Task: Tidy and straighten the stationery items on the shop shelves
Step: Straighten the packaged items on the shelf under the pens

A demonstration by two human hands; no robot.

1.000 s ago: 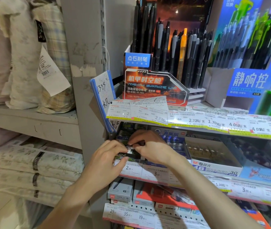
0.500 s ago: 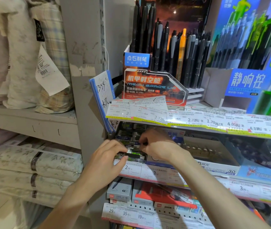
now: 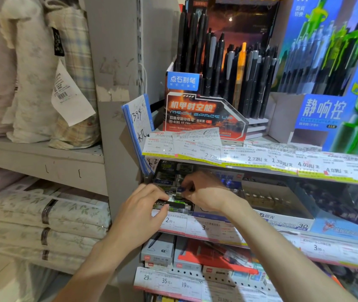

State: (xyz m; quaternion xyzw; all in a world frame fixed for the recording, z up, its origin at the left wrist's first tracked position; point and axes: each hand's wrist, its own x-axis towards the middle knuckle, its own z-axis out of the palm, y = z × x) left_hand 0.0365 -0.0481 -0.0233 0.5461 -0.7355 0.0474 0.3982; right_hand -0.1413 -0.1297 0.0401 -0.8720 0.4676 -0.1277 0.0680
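Both my hands reach into the left end of the middle stationery shelf [image 3: 217,234]. My left hand [image 3: 143,212] grips the front of a small dark box of packets [image 3: 177,204] at the shelf's edge. My right hand [image 3: 206,190] has its fingers curled and pinches a small dark packet [image 3: 180,191] just above that box. More dark green-labelled packets [image 3: 167,175] stand stacked behind, partly hidden by my hands.
An open eraser box [image 3: 282,216] sits to the right on the same shelf. Pen displays [image 3: 228,73] stand on the shelf above, with price tags [image 3: 261,160] along its edge. Boxed pens [image 3: 158,251] lie on the shelf below. A grey post [image 3: 117,105] and bedding shelves [image 3: 43,214] are to the left.
My right hand has moved slightly up and back into the shelf with the small packet. My left hand stays on the box front.
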